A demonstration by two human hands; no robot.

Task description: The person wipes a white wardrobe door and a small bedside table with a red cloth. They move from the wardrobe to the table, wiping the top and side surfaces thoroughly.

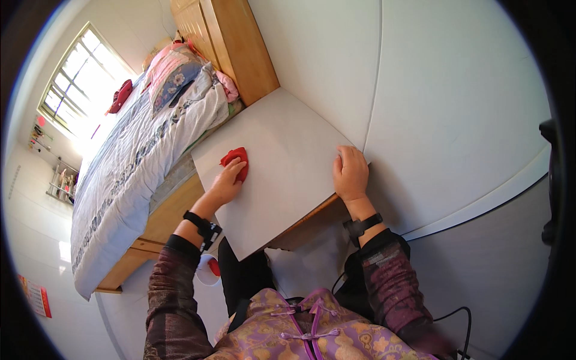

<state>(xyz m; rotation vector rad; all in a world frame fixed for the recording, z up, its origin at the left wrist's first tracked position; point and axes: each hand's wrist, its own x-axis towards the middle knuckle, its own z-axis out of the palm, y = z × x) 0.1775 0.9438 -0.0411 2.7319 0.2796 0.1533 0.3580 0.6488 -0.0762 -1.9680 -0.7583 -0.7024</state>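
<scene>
My left hand [227,181] presses a crumpled red cloth [235,157] onto the pale grey tabletop [279,153], near the side that faces the bed. The fingers and thumb lie over the cloth's lower part. Across the tabletop, my right hand [352,173] rests at the corner by the wall with its fingers curled in. Nothing shows inside that hand, though its underside is hidden. Both wrists carry black bands.
A bed [135,171] with rumpled bedding adjoins the table's left side. Its wooden headboard [243,49] meets the white wall panel [324,58]. On the floor below my left forearm stands a white bucket [204,274] with something red inside. A black cable [468,315] curves at lower right.
</scene>
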